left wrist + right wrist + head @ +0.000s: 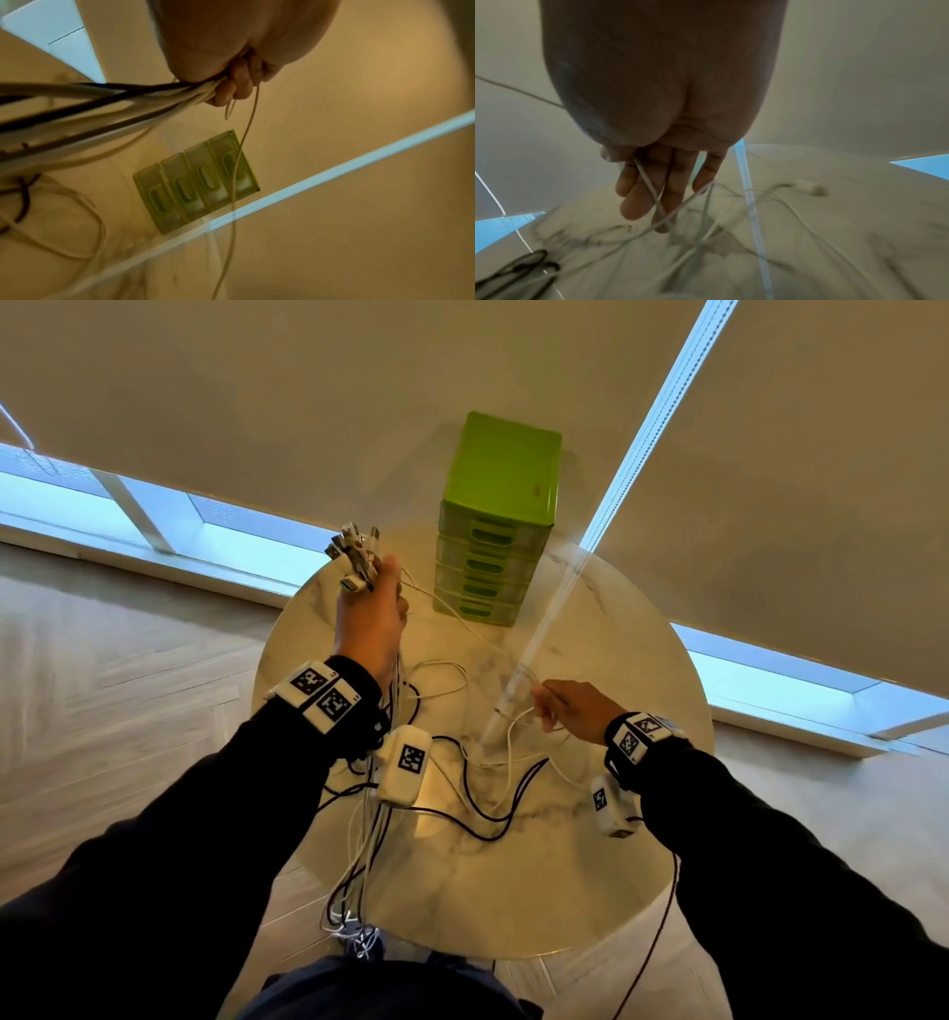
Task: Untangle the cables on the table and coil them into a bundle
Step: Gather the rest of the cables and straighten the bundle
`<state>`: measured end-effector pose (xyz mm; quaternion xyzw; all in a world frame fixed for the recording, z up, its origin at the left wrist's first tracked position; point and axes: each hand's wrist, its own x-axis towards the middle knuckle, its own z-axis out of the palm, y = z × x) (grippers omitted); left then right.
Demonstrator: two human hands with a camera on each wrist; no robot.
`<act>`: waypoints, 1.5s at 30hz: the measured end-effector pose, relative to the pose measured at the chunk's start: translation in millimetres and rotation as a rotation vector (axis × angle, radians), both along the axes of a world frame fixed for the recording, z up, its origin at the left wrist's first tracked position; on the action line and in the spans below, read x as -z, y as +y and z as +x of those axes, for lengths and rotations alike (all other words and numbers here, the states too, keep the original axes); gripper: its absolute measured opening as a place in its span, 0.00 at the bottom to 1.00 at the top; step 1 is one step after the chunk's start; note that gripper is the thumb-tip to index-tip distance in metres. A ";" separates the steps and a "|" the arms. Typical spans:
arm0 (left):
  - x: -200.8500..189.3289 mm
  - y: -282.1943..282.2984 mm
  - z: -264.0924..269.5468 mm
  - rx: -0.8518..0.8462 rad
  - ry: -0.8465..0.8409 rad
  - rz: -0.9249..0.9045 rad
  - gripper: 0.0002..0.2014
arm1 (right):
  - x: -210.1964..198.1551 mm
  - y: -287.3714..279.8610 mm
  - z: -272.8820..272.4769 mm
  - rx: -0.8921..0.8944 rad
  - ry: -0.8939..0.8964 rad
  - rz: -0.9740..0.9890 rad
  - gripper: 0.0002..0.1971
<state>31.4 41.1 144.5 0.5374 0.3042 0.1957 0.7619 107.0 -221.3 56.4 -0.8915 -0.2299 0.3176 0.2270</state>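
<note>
My left hand [380,603] is raised over the table's far left and grips a bundle of white and black cables [372,834]. Their plugs [354,557] stick up out of the fist, and the rest hangs down past the table edge. The left wrist view shows the fingers [239,81] curled round this bundle [128,101]. A thin white cable [236,172] drops from the same fist. My right hand [547,706] is low over the table's middle. Its fingers [634,203] are nearly straight, and a white cable [649,184] comes out from under the thumb and crosses them.
A green drawer unit [493,526] stands at the back of the round marble table [590,891]. Loose black [477,819] and white [441,670] cables loop over the table between my hands. One black cable [662,932] hangs off the right edge. Window blinds are behind.
</note>
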 end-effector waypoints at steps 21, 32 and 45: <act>-1.3 -139.4 1.7 0.498 0.002 0.094 0.15 | -82.9 -78.7 -47.8 0.590 0.140 0.475 0.16; 0.2 -247.0 -21.7 0.899 0.077 0.048 0.13 | -17.9 -198.6 -121.1 0.632 0.028 -0.254 0.35; 21.9 -317.9 -29.9 1.074 0.117 0.092 0.11 | -53.4 -221.5 -167.6 0.767 -0.125 0.379 0.07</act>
